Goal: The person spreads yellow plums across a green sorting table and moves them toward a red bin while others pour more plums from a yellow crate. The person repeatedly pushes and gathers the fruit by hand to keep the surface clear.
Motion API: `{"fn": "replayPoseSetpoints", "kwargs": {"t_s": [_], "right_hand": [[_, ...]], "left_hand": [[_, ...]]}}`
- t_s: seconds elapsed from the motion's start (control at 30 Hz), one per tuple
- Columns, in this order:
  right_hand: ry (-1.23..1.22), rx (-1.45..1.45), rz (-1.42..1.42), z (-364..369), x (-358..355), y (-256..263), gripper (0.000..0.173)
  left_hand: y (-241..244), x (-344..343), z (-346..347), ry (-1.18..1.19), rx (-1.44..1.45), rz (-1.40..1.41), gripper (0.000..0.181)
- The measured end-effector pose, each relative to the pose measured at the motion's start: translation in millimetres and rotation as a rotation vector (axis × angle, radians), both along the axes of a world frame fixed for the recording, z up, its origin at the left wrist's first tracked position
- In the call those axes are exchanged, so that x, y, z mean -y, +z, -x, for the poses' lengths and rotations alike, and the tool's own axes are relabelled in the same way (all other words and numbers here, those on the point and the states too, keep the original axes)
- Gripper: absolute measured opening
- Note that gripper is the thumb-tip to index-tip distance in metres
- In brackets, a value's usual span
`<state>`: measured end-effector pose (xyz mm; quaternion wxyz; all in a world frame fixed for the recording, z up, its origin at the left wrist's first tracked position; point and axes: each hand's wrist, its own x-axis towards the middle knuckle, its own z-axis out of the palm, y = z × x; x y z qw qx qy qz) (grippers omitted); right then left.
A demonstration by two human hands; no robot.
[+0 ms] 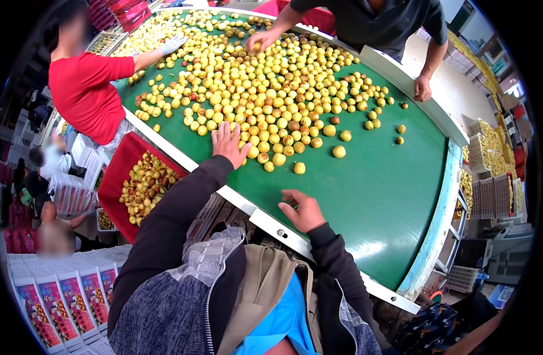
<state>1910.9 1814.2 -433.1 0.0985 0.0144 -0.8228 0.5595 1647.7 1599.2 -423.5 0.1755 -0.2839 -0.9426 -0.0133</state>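
Many yellow-green and brown-tinged jujube fruits (271, 88) lie spread over a green conveyor belt (369, 177). My left hand (228, 144) rests with fingers spread at the near left edge of the fruits, its fingertips against some of them; whether a fruit is under the palm is hidden. My right hand (301, 210) is over the near side of the belt, fingers loosely bent and apart, holding nothing visible. One single jujube (299, 167) lies on the belt between my hands and the other fruits, above my right hand in the view.
White metal rails (280, 230) edge the belt. A red-lined container (114, 186) of browner jujubes stands by my left arm. One person in red (87, 93) reaches over the belt at left with a gloved hand; another (382, 26) works across it. Printed cartons (60, 306) stand at lower left.
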Motion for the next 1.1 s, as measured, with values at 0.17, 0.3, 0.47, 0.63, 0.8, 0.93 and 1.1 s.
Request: {"fn": "replayPoseSetpoints", "kwargs": {"t_s": [0.17, 0.3, 0.47, 0.63, 0.8, 0.93, 1.1], "right_hand": [[0.044, -0.019, 0.041, -5.4, -0.3, -4.1, 0.042], [0.045, -0.037, 0.037, -10.0, -6.4, -7.8, 0.043], [0.051, -0.019, 0.061, -14.8, -10.3, -5.7, 0.042], [0.054, 0.007, 0.063, -20.0, -18.1, -7.0, 0.040], [0.045, 0.018, 0.064, -22.7, -25.8, -14.0, 0.040], [0.034, 0.016, 0.063, -23.9, -29.1, -19.2, 0.042], [0.039, 0.062, 0.043, -25.8, -36.4, -21.1, 0.044]], "left_hand": [[-2.6, -13.9, -6.7, -0.054, -0.002, 0.024, 0.079], [-3.3, -23.3, -14.9, -0.193, -0.028, 0.054, 0.079], [-13.0, -35.0, -35.9, -0.327, 0.005, 0.030, 0.075], [-11.2, -56.4, -62.6, -0.417, 0.028, 0.083, 0.070], [-5.9, -72.5, -83.0, -0.477, 0.103, 0.058, 0.083], [-3.7, -72.2, -89.1, -0.519, 0.126, 0.098, 0.089], [11.2, -49.8, -85.4, -0.640, 0.161, 0.259, 0.094]]}}
